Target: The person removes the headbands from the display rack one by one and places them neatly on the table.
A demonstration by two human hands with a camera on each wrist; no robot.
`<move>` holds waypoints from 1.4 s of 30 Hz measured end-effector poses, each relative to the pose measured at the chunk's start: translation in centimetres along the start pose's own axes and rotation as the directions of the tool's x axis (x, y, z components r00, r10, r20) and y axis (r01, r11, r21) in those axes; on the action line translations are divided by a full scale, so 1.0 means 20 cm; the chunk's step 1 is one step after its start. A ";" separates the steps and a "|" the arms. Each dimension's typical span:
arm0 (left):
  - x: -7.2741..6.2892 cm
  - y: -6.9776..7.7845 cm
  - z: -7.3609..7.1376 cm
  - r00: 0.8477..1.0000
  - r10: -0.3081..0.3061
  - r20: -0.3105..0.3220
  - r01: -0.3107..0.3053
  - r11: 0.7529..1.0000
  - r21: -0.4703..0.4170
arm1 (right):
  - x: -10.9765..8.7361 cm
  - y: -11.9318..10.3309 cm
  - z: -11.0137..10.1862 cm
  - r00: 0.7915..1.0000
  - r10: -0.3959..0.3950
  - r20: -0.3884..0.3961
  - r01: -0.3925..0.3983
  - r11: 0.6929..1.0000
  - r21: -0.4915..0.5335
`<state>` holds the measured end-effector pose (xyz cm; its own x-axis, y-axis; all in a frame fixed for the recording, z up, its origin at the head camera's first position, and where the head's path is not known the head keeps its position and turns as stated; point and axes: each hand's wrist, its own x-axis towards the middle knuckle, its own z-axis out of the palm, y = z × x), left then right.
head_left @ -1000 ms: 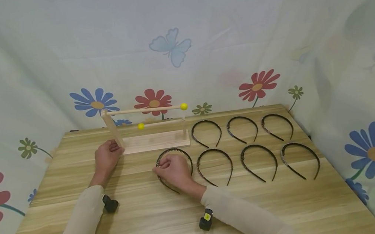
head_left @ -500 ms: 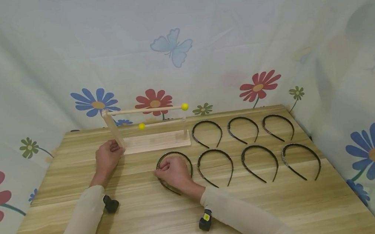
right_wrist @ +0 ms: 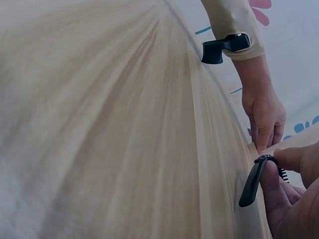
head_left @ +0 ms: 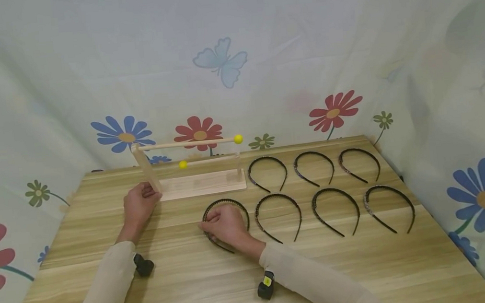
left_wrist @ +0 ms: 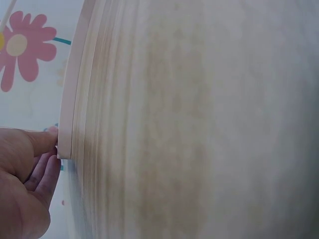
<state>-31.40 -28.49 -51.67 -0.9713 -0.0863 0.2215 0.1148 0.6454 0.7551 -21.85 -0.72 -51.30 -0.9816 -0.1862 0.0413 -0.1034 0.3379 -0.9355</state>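
Note:
My left hand (head_left: pixel 140 204) grips the left end of a wooden stand (head_left: pixel 202 185), thumb and fingers at the corner of its base. In the left wrist view that hand (left_wrist: pixel 30 174) meets the base's end (left_wrist: pixel 70 109). The stand has two upper rods tipped with yellow balls, pointing opposite ways. In front of it, my right hand (head_left: pixel 227 226) pinches the left side of a black toothed headband (head_left: pixel 234 201), part of which it hides. The right wrist view shows the headband (right_wrist: pixel 253 183) between thumb and fingers, its narrow tip hanging out below.
Several more black headbands (head_left: pixel 334 189) lie in two rows on the right of the wood-grain table (head_left: pixel 194 290). A flowered cloth backdrop (head_left: pixel 262 82) hangs behind and at both sides. Small black cameras (head_left: pixel 143 265) are strapped to both wrists.
The far arch of the headband in my right hand has dropped slightly toward me. My left hand and the stand have stayed put.

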 end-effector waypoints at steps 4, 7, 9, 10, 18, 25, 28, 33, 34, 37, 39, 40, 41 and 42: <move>0.00 0.01 0.00 1.000 -0.011 -0.001 0.011 1.000 0.006 | 0.00 0.01 0.00 1.000 0.014 0.011 -0.014 1.000 0.001; 0.00 0.01 0.01 1.000 -0.018 -0.004 0.018 1.000 0.009 | 0.00 0.01 0.00 0.999 0.038 0.018 -0.038 0.999 0.012; 0.00 0.01 0.01 1.000 -0.020 -0.008 0.020 1.000 0.011 | 0.01 0.01 0.00 0.999 0.039 0.020 -0.040 0.999 0.023; 0.01 0.01 0.01 1.000 -0.022 -0.009 0.022 1.000 0.010 | 0.01 0.02 0.00 0.999 0.037 0.023 -0.038 0.999 0.028; 0.02 0.01 0.00 1.000 -0.012 -0.002 0.012 1.000 0.009 | 0.01 0.01 -0.07 0.999 0.027 0.043 -0.030 0.997 0.067; 0.03 -0.01 -0.02 1.000 -0.008 0.027 0.007 1.000 0.027 | 0.06 -0.02 -0.26 1.000 -0.013 0.009 0.012 0.989 0.146; 0.03 -0.01 -0.03 0.998 -0.020 0.059 0.018 0.999 0.036 | 0.07 -0.05 -0.38 0.998 -0.065 -0.019 0.067 0.987 0.146; 0.00 0.01 -0.06 0.992 -0.028 0.120 0.024 0.999 0.036 | 0.07 -0.08 -0.59 0.991 -0.118 -0.070 0.126 0.984 0.124; -0.01 0.01 -0.06 0.991 -0.027 0.128 0.022 0.999 0.040 | 0.07 -0.09 -0.64 0.988 -0.129 -0.081 0.137 0.984 0.112; -0.05 0.01 -0.08 0.989 -0.009 0.150 0.000 0.998 0.062 | 0.04 -0.10 -0.77 0.978 -0.167 -0.125 0.173 0.984 0.045; -0.09 0.02 -0.10 0.989 0.010 0.148 -0.022 0.996 0.082 | 0.02 -0.11 -0.85 0.971 -0.184 -0.154 0.186 0.983 -0.004; -0.11 0.02 -0.11 0.990 0.021 0.142 -0.034 0.995 0.090 | 0.00 -0.11 -0.89 0.966 -0.196 -0.169 0.192 0.980 -0.040; -0.13 0.03 -0.11 0.990 0.039 0.134 -0.052 0.994 0.098 | -0.01 -0.11 -0.93 0.960 -0.209 -0.184 0.199 0.977 -0.075; -0.15 0.04 -0.12 0.991 0.056 0.122 -0.069 0.991 0.111 | -0.03 -0.12 -0.96 0.955 -0.222 -0.196 0.205 0.973 -0.104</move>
<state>-27.80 -29.46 -50.21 -0.9815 0.0428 0.1865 0.1582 0.7298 0.6651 -24.13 16.33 -42.41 -0.9459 -0.0719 0.3163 -0.3188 0.3862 -0.8656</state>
